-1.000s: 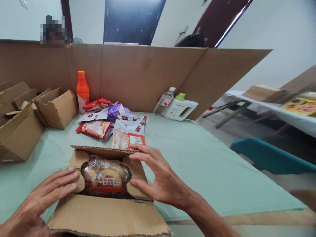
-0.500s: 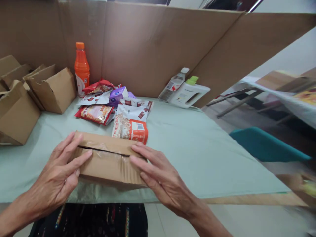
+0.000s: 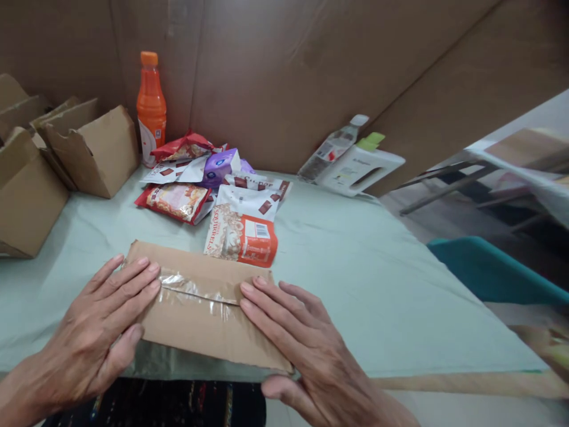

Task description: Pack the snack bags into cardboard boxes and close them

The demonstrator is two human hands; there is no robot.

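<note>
Now the cardboard box (image 3: 200, 311) is lying closed at the near table (image 3: 355, 284) edge, so its contents are hidden. Both the left hand (image 3: 95, 335) and right hand (image 3: 306, 350) are pressing flat, fingers spread, on its taped flaps. Snack packets (image 3: 242, 234) are lying behind it.

White-and-orange foil snack pouch (image 3: 241, 235) on the bench: vertical lettering "SQUIRRELS" along its left edge, and a barcode on a white patch. Other packets' print is illegible.
</note>
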